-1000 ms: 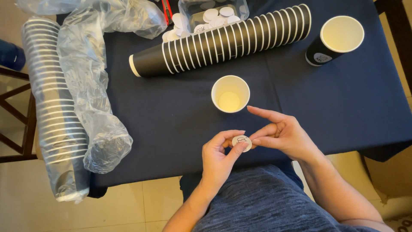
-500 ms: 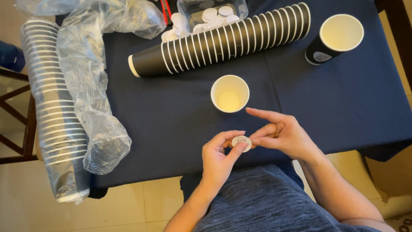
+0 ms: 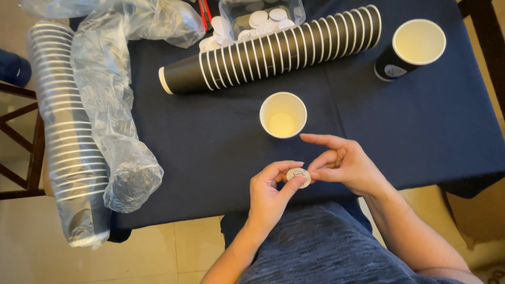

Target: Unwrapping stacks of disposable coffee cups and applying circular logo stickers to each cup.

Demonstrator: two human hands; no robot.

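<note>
Desk: a small desk (image 3: 210, 158) draped in a dark navy cloth, seen from above, its near edge at the seated person's lap.
Centre: one open paper cup (image 3: 283, 114), pale inside, stands upright on the cloth.
Far right: a second black cup (image 3: 411, 48) stands apart near the corner.
Across the back: a long nested stack of black cups (image 3: 273, 52) lies on its side.
Behind it: a clear tub of white round stickers (image 3: 261, 18).
Left edge: crumpled clear plastic wrap (image 3: 113, 105) trails over the desk's side, beside a wrapped sleeve of cups (image 3: 63, 137) past the edge.
</note>
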